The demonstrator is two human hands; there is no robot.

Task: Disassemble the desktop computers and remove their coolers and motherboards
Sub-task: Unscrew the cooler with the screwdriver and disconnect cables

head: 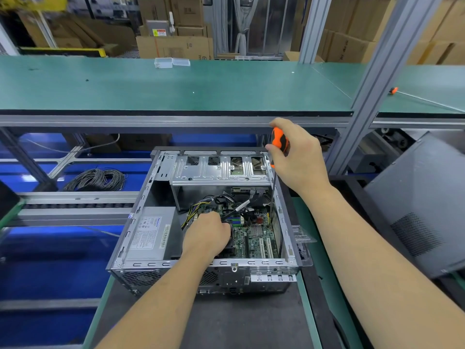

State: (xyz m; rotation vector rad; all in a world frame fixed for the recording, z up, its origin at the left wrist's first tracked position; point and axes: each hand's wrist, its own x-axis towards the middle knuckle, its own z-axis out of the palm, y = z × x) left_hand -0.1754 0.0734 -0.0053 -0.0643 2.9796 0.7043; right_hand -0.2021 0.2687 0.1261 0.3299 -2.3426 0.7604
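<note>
Reaching down into the open desktop case (151, 238) on the bench, the left hand (207, 236) curls around the cooler (227, 226) on the motherboard (256, 235). Right hand (297, 153) grips an orange screwdriver (278, 141), shaft dropping inside by the far wall. Second screwdriver (393, 90) way back on the green shelf (176, 86).

Open computer case (141, 215), left hand (207, 235) inside, right hand (297, 154) gripping screwdriver (278, 141)

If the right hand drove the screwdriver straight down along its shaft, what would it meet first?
Probably the motherboard near the case's right wall. The right hand holds the screwdriver almost upright, shaft running down inside that wall; its tip is hard to see, so depth is uncertain.
</note>
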